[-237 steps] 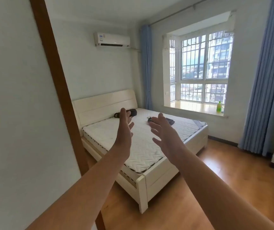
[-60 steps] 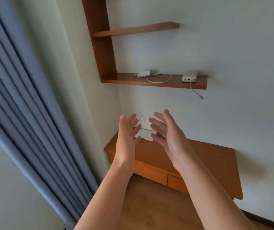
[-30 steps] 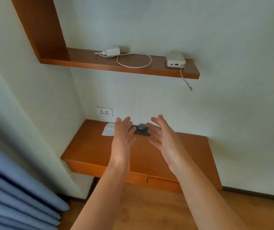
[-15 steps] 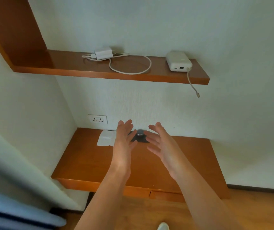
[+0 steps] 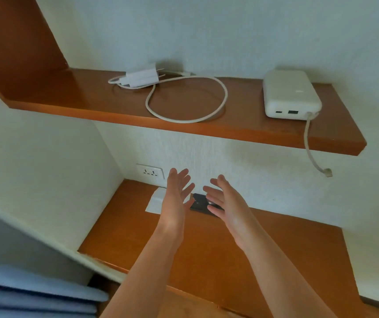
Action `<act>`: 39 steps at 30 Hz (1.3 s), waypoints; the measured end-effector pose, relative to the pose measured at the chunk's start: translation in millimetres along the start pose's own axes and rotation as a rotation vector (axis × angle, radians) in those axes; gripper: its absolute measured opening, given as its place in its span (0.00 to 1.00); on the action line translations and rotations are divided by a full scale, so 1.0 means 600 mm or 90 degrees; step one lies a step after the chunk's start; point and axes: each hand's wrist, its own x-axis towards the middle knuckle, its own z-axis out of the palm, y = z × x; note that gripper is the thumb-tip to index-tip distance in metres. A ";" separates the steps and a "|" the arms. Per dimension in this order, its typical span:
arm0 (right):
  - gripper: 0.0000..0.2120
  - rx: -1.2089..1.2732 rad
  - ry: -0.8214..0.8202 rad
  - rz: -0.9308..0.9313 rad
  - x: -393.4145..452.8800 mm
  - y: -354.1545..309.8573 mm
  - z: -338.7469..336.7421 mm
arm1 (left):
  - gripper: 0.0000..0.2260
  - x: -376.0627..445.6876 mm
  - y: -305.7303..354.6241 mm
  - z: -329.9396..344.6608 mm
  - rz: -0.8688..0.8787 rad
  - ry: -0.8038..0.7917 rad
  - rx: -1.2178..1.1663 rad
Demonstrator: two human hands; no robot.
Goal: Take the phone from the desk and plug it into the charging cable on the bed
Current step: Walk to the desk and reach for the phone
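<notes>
Phone (image 5: 199, 202) lies dark at the desk's (image 5: 275, 244) back edge, frame centre, just beside white paper (image 5: 155, 201). I see my left hand (image 5: 175, 203) and right hand (image 5: 227, 204) above it, fingers spread wide, holding nothing.

Pale walls (image 5: 229, 31), wooden shelf (image 5: 92, 104)

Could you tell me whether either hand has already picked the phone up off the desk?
No, the phone lies flat on the desk between the open left hand and right hand.
</notes>
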 end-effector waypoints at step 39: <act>0.18 0.063 0.308 0.165 0.263 0.101 -0.015 | 0.29 0.296 -0.148 0.025 -0.246 -0.241 0.240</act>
